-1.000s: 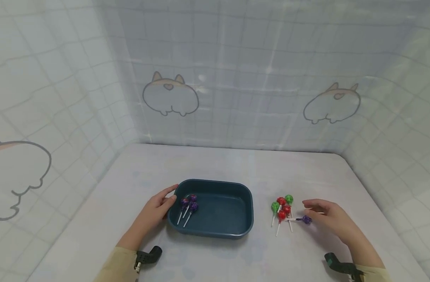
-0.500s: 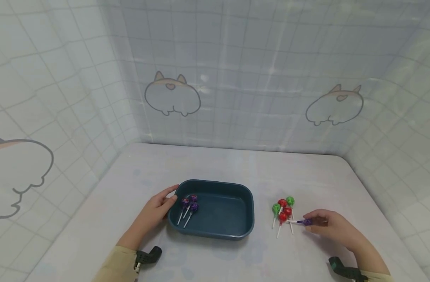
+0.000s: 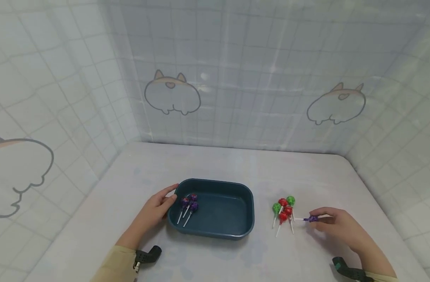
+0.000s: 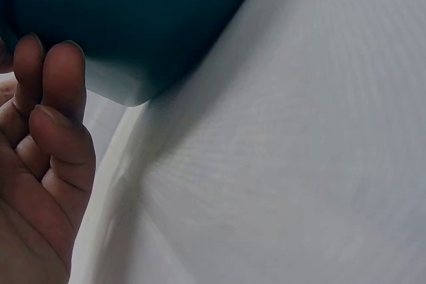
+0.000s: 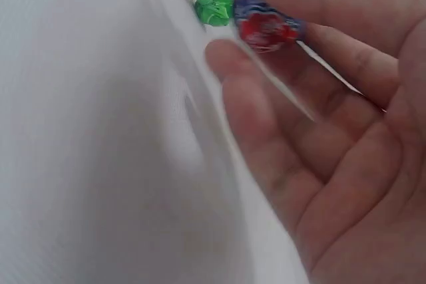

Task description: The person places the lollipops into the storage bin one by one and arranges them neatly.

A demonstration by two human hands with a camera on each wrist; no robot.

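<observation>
The purple lollipop [image 3: 311, 218] is being pinched at its head by the fingertips of the right hand [image 3: 336, 228], just right of the loose cluster, with its white stick pointing left toward the cluster. In the right wrist view the wrapped head [image 5: 266, 26] is being held between a finger and the thumb, the stick running back across the palm. The grip of the right hand is being kept clenched on this lollipop.

The cluster of red and green lollipops [image 3: 283, 209] is lying on the white surface [image 3: 236, 164], between the right hand and the dark teal tray [image 3: 248, 213].

The left hand [image 3: 155, 209] is being rested against the tray's left end, fingers relaxed on the wall and rim; this grip is released. Three purple lollipops [image 3: 188, 203] are lying inside the tray at its left end.
</observation>
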